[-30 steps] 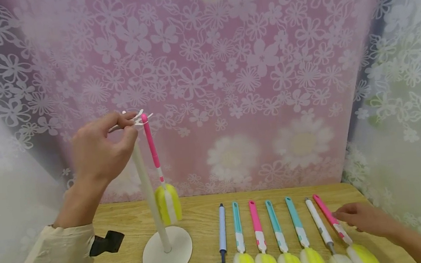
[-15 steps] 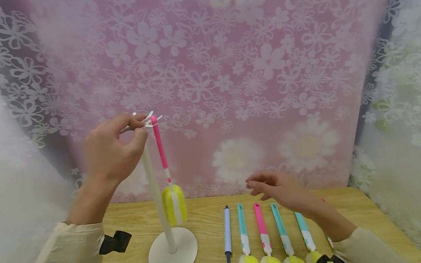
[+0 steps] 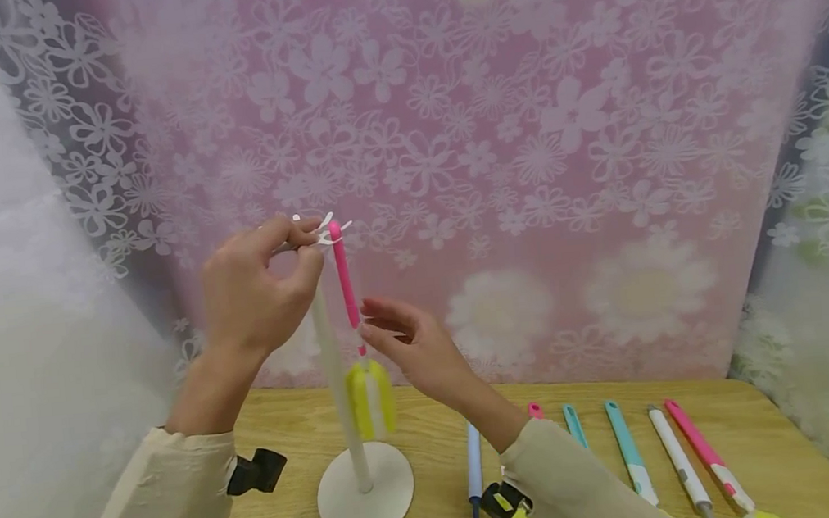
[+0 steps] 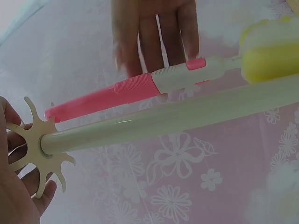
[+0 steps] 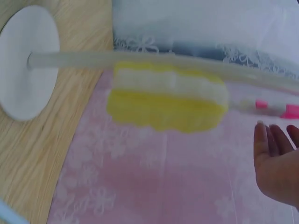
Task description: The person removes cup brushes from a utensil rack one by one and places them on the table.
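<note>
A white stand (image 3: 329,349) with a round base stands on the table, topped by a crown of curved hooks (image 4: 36,140). My left hand (image 3: 257,285) grips that crown, fingers among the hooks. From one hook hangs a bottle brush (image 3: 345,281) with a pink and white handle and a yellow-and-white sponge head (image 5: 168,100), beside the pole. My right hand (image 3: 423,353) is at the lower part of the brush handle, fingers extended and loosely bent. The right wrist view shows a gap between the fingertips and the handle; the left wrist view shows the fingers behind it.
On the wooden table (image 3: 282,435), several more brushes lie in a row at the right, including a blue one (image 3: 474,459), a teal one (image 3: 627,446), a white one (image 3: 675,450) and a pink one (image 3: 696,436). My right forearm covers part of the row. A flowered pink curtain (image 3: 524,159) hangs behind.
My right hand has moved left from the pink brush at the row's right end to the hanging brush. My left hand keeps its grip on the hook crown. The whole head view has shifted.
</note>
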Demonstrator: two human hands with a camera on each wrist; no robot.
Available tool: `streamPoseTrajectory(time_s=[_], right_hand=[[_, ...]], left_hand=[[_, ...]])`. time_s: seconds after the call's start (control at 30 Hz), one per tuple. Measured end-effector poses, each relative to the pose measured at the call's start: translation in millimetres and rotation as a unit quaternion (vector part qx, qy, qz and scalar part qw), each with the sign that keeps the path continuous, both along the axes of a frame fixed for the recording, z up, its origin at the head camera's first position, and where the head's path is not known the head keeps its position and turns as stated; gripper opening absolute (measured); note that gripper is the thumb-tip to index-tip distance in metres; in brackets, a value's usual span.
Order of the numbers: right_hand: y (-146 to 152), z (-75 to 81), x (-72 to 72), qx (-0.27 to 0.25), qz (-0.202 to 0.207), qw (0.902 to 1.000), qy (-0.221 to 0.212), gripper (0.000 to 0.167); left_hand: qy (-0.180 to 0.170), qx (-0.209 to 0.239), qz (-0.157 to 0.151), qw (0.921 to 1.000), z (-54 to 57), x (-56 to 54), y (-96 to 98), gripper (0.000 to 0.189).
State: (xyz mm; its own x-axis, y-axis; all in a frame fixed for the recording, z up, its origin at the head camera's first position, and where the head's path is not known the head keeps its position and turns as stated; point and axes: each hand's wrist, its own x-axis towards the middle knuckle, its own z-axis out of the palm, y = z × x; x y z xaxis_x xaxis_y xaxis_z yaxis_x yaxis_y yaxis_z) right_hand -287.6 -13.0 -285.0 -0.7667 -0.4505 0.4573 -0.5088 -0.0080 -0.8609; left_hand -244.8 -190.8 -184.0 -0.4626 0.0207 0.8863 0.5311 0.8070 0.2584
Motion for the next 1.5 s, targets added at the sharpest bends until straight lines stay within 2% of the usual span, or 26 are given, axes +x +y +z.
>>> streamPoseTrajectory(time_s=[0.1, 0.23, 0.33, 0.6, 0.77, 0.97, 1.13, 1.23, 1.37, 1.5], right_hand=[[-16, 6.9, 3.2, -0.024, -0.022, 0.9993, -0.017, 0.044], [-23, 20.4, 16.2, -0.044, -0.067, 0.9962, -0.034, 0.035], [-23, 27.0, 22.9, -0.054, -0.075, 0.9952, -0.031, 0.031], [-20, 11.0, 2.5, -0.067, -0.059, 0.9956, -0.028, 0.034], [0, 17.3, -0.5, -0.079, -0.069, 0.9945, -0.002, 0.031], [43, 26.6, -3.0, -0.075, -0.103, 0.9911, 0.039, 0.028], [97, 30.3, -4.2, -0.037, -0.164, 0.9833, 0.071, 0.032], [138, 29.2, -3.6, -0.002, -0.210, 0.9740, 0.084, 0.034], [193, 25.3, 0.6, 0.035, -0.281, 0.9545, 0.095, 0.036], [236, 21.1, 6.2, 0.034, -0.331, 0.9399, 0.077, 0.036]], left_hand=[[0.007, 0.001, -0.009, 0.9999, 0.6, -0.7, 1.3, 0.019], [0.009, 0.000, -0.013, 0.9999, 1.8, -1.2, 2.5, 0.020], [0.008, -0.002, -0.015, 0.9998, 1.9, -1.4, 2.4, 0.021], [0.015, 0.004, -0.022, 0.9996, -0.3, -2.4, 0.1, 0.021], [0.017, 0.010, -0.019, 0.9996, -0.2, -1.6, 1.7, 0.018], [0.016, 0.021, -0.021, 0.9994, -0.1, -0.4, 2.5, 0.017], [0.021, 0.020, -0.023, 0.9993, 0.9, -0.9, 4.4, 0.017], [0.020, 0.019, -0.020, 0.9994, 1.2, -1.7, 6.2, 0.018], [0.020, 0.016, -0.015, 0.9995, 0.5, -2.3, 7.1, 0.018], [0.027, 0.014, -0.009, 0.9995, 0.7, -1.5, 5.7, 0.019]])
